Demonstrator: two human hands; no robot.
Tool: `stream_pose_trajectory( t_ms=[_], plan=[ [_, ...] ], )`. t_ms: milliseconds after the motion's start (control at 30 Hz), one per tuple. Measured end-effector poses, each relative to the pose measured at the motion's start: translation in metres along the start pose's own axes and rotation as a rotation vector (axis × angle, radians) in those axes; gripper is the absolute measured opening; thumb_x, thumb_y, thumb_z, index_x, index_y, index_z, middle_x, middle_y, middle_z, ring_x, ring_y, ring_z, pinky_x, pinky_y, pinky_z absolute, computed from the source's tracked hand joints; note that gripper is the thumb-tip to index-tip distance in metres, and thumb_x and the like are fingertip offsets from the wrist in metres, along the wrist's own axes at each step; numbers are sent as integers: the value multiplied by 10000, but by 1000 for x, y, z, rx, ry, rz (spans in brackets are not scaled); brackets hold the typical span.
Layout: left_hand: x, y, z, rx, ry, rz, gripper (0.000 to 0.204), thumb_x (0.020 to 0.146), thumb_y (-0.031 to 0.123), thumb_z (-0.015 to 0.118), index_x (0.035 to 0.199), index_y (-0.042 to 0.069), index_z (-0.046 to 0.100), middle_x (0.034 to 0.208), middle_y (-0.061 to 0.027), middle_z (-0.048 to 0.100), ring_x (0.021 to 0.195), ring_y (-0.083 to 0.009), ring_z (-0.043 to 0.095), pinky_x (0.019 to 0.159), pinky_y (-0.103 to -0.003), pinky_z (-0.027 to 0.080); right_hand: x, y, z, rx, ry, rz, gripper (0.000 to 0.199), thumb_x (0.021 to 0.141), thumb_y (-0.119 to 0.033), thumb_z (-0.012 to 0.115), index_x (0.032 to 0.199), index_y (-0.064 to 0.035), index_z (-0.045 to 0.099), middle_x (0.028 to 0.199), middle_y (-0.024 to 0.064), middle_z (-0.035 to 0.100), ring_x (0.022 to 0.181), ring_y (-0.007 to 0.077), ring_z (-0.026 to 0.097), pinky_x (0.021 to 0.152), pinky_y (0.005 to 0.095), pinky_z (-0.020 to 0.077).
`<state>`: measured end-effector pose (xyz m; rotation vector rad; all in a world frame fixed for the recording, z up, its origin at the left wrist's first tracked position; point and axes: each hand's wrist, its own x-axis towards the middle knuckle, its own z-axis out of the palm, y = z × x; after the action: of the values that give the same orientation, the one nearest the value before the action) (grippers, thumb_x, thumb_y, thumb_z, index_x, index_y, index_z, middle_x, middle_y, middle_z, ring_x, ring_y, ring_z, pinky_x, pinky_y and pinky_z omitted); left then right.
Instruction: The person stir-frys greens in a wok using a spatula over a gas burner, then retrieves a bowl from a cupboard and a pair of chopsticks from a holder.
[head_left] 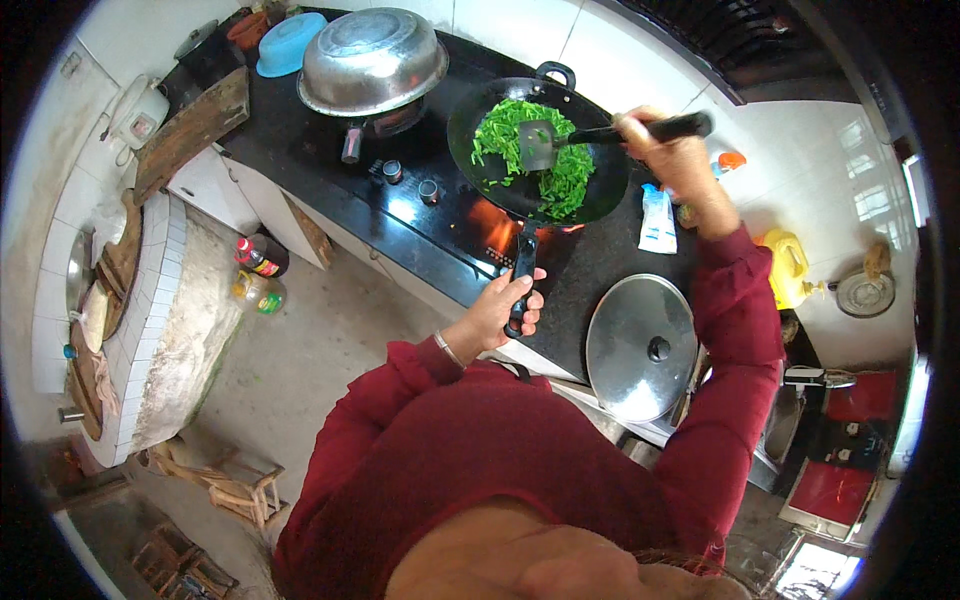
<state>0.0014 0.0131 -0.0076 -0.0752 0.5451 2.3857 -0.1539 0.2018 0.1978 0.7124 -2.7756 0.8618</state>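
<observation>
A black wok (602, 190) sits over a lit burner, orange flame showing beneath its near side. Chopped green vegetables (568, 185) are heaped in it. My left hand (492, 312) is wrapped round the wok's long black handle (525, 262). The right hand (665, 155) grips the dark handle of a spatula (538, 146), whose flat blade lies over the greens in the wok. On the counter to the right, a glass lid (640, 345) with a black knob rests near my right forearm.
An upturned metal basin (372, 60) covers the stove's left side, beside a blue basin (290, 44). A white packet (657, 220) and a yellow jug (786, 268) stand right of the wok. Bottles (262, 256) are on the floor by the cabinets; a wooden chair (235, 485) is at lower left.
</observation>
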Motion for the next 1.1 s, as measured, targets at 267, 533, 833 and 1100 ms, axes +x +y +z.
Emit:
stream_pose_trajectory(
  t_ms=[267,533,833,1100],
  plan=[
    [-2,-1,2,-8,-1,8,254,939,249,452,1165,134,428,739,-10,435,598,-103,425,499,-236,378,28,-21,-55,-59,9,300,499,817,-501,587,784,-3,590,614,77,603,489,150,625,418,222,509],
    [-3,1,2,10,-2,3,236,938,243,455,1147,134,440,737,-8,451,602,-103,442,503,-238,387,40,11,-5,613,49,344,375,862,-375,524,851,-4,575,822,134,660,517,185,638,433,253,531],
    [-2,-1,4,6,18,6,221,937,243,456,1132,141,448,737,-8,456,595,-101,435,503,-237,379,33,16,-42,556,-63,529,455,845,-441,542,853,14,556,778,140,659,467,168,606,386,254,508],
    [-1,-3,7,-6,36,-6,210,940,245,444,1123,143,451,734,-7,452,600,-106,438,503,-244,372,25,28,26,940,243,385,272,888,-247,510,923,23,507,868,207,633,614,297,653,475,327,562]
  ],
)
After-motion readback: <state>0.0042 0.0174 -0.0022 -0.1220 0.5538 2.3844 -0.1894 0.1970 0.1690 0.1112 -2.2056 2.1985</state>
